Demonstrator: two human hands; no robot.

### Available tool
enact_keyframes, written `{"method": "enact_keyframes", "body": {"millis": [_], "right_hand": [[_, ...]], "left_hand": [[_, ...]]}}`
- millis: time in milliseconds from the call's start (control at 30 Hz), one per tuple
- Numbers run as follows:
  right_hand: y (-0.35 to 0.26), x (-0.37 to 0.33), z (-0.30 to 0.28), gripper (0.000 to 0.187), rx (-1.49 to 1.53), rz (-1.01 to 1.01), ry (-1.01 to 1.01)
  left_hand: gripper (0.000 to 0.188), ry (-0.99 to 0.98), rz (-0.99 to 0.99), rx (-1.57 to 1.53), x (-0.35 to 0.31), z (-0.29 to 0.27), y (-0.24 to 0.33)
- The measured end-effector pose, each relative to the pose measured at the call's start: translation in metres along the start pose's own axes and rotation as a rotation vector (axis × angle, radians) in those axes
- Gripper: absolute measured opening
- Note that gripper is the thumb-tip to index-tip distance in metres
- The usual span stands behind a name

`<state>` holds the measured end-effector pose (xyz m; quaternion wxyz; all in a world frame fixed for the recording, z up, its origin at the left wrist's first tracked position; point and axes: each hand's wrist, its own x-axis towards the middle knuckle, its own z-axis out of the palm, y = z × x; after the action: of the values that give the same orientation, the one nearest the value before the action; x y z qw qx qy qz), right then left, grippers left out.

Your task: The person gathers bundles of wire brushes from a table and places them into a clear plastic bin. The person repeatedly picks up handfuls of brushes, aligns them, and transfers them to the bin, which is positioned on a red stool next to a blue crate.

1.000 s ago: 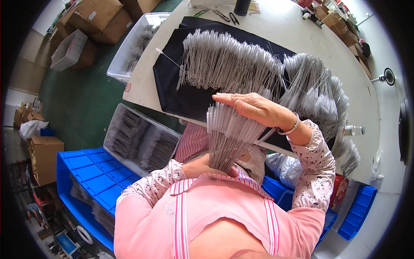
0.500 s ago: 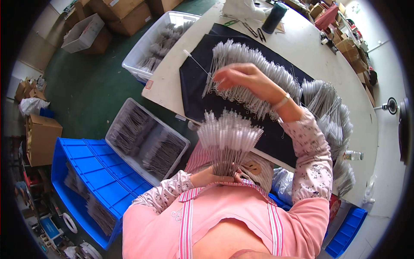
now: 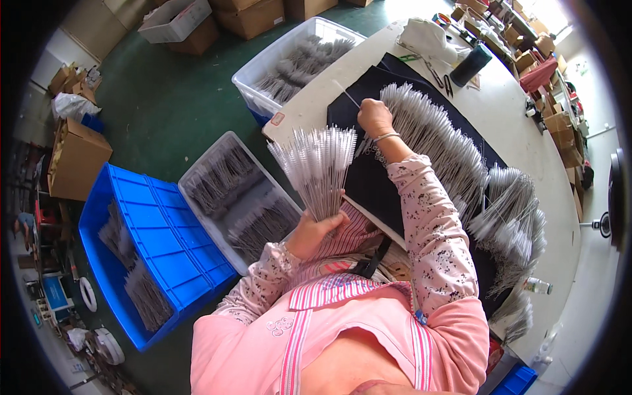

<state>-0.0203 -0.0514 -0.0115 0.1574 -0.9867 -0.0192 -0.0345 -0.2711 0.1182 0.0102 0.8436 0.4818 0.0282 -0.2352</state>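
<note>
My left hand (image 3: 319, 232) is wrapped round the wire stems of a thick bunch of straw brushes (image 3: 318, 161), their white bristle ends fanning upward. Over the dark cloth (image 3: 366, 181), my right hand (image 3: 376, 118) is closed on a single straw brush (image 3: 347, 94), whose pale tip pokes out to the upper left. Most of that brush's stem is hidden by the hand. Beside the right hand, a long row of straw brushes (image 3: 431, 128) lies on the cloth, with looped wire ends toward me. A further heap of them (image 3: 510, 210) lies to the right.
A white bin of brushes (image 3: 245, 78) stands beyond the table (image 3: 309, 108). On my left are a grey divided tray (image 3: 227, 139) and a tilted blue crate (image 3: 164, 230), both holding brushes. Pliers (image 3: 434, 74) and a dark cylinder (image 3: 471, 64) occupy the table's far side.
The bunch in my left hand has moved up and left, away from my chest. My right hand has gone from loosely open above the row to closed round the single brush at its left end.
</note>
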Motion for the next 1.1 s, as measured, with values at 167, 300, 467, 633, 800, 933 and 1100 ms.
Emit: {"method": "enact_keyframes", "body": {"millis": [167, 300, 467, 633, 800, 933, 1100], "right_hand": [[0.009, -0.021, -0.035, 0.017, 1.090, 0.084, 0.142], [0.006, -0.105, -0.075, 0.015, 1.207, -0.004, 0.030], [0.003, -0.183, -0.056, 0.011, 1.330, 0.162, -0.076], [0.019, -0.199, -0.045, 0.015, 1.030, 0.042, 0.061], [0.014, -0.194, -0.057, 0.025, 1.519, 0.184, 0.102], [0.020, -0.194, -0.063, 0.016, 1.596, 0.218, 0.010], [0.026, -0.196, -0.055, 0.023, 1.886, 0.205, 0.017]], "left_hand": [[0.053, 0.067, 0.100, 0.077, 0.029, -0.005, 0.010], [0.054, 0.083, 0.046, 0.105, 0.049, -0.002, 0.008], [0.050, -0.029, -0.083, -0.073, 0.059, 0.021, 0.004], [0.042, -0.191, -0.097, -0.050, 0.063, 0.022, -0.008], [0.037, -0.162, -0.090, 0.064, 0.062, 0.029, -0.009], [0.044, -0.155, -0.093, 0.091, 0.061, 0.029, -0.009], [0.057, -0.149, -0.103, -0.003, 0.056, 0.042, -0.003]]}}
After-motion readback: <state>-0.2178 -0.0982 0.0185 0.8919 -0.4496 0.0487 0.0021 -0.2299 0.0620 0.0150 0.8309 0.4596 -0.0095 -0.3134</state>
